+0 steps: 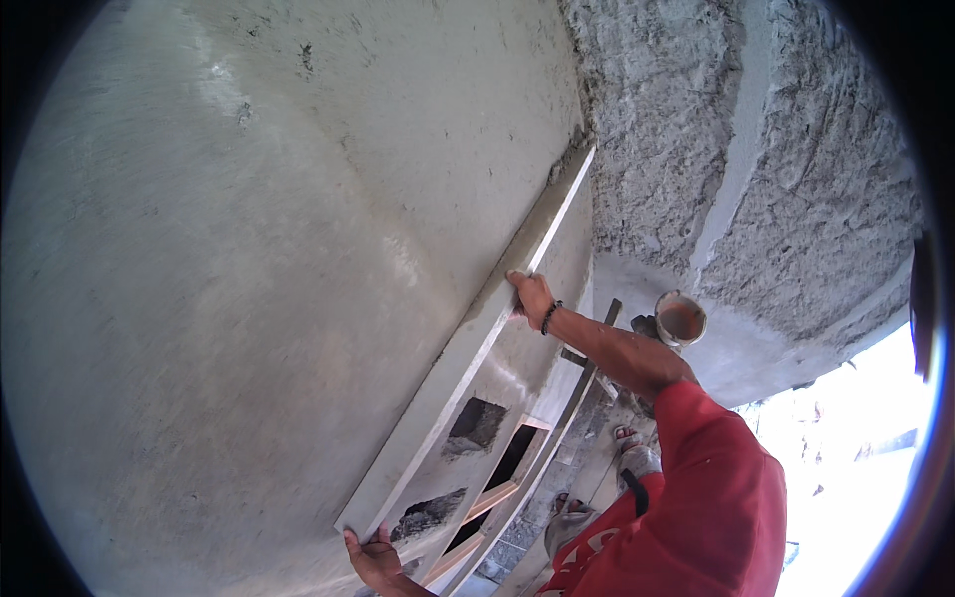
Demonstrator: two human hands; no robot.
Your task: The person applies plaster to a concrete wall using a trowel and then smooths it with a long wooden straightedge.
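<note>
A long, flat, pale straightedge [453, 373] lies slantwise against the smooth grey plastered wall [249, 328]. Wet mortar clings along its far upper end. Around its edge near the middle, my right hand [532, 297] is closed, thumb on the face and some fingers hidden behind; a dark beaded bracelet circles that wrist. My left hand [373, 559] grips the lower near end, its fingers partly hidden by the straightedge.
Rough grey wall [657, 129] meets the smooth one at the upper right. A mortar-stained bucket [680, 320] stands right of my right forearm. Below the straightedge are two rough-edged holes, one a square recess [477, 423], and wooden framing [492, 499]. Sandalled feet [627, 434] show lower down.
</note>
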